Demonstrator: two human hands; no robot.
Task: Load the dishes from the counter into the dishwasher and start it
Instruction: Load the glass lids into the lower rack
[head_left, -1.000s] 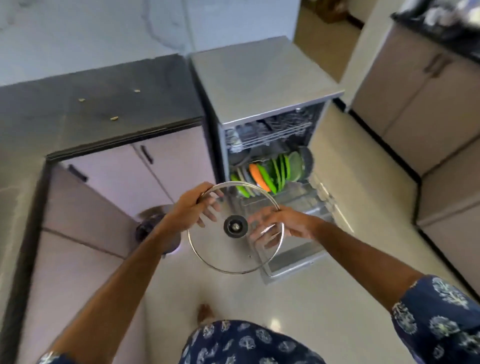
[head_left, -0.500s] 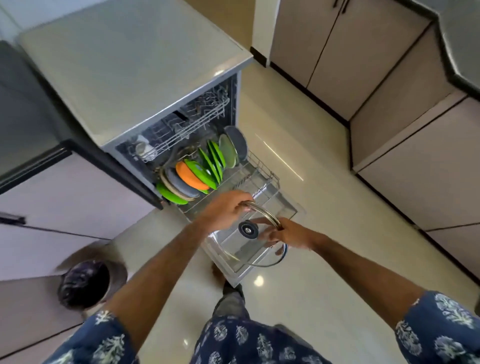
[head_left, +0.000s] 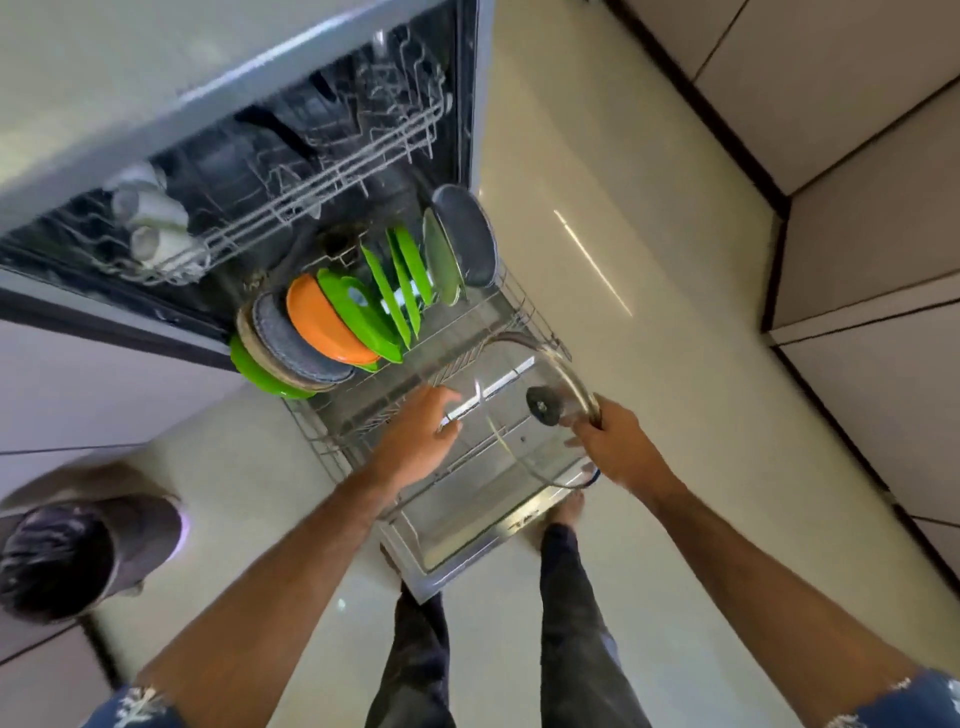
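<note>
The dishwasher (head_left: 156, 88) stands open with its lower rack (head_left: 524, 312) pulled out over the lowered door (head_left: 467, 540). Standing in the rack are an orange plate (head_left: 322, 322), green plates (head_left: 395, 291) and grey plates (head_left: 467, 234). White cups (head_left: 150, 218) sit in the upper rack. A glass lid (head_left: 509, 410) with a metal rim and black knob hangs tilted over the rack's empty front part. My right hand (head_left: 618, 447) grips its rim at the right. Fingers extended, my left hand (head_left: 421, 431) reaches to the lid's left side; whether it touches the glass is unclear.
A dark bin with a swing top (head_left: 67, 561) stands on the floor at the lower left. Pale cabinet fronts (head_left: 872, 197) line the right side. The glossy tiled floor (head_left: 623, 208) runs between them. My legs stand just before the door.
I have leaned in closer over the dishwasher. The lid has moved down and right over the lower rack. My left hand has let go of its rim; my right still grips it.
</note>
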